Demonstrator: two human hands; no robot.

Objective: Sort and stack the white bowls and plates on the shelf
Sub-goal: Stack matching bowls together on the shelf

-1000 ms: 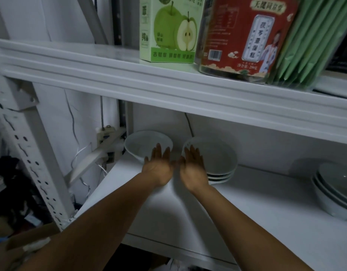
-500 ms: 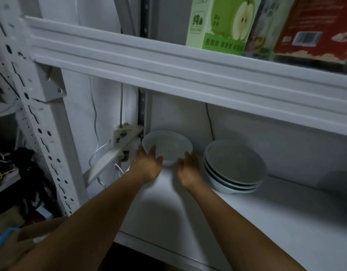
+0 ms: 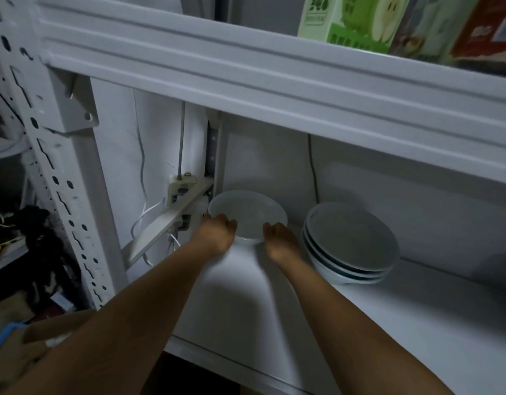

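Note:
A single white bowl (image 3: 250, 210) stands at the back left corner of the white shelf (image 3: 388, 323). My left hand (image 3: 217, 233) grips its near left rim, fingers curled round the edge. My right hand (image 3: 280, 240) holds the near right side of the same bowl, fingers curled under its rim. To the right, a stack of three white bowls (image 3: 351, 243) sits on the shelf, apart from my hands.
The upper shelf beam (image 3: 274, 89) hangs low over the bowls, carrying a green apple box (image 3: 351, 21) and a red-labelled jar (image 3: 488, 32). A perforated upright post (image 3: 46, 166) and a diagonal brace (image 3: 166, 223) with cables stand at the left.
Both hands went from flat in front of the bowls to curling round the rim of the left bowl. The view swung left and closer; the right-hand stack of bowls left the frame.

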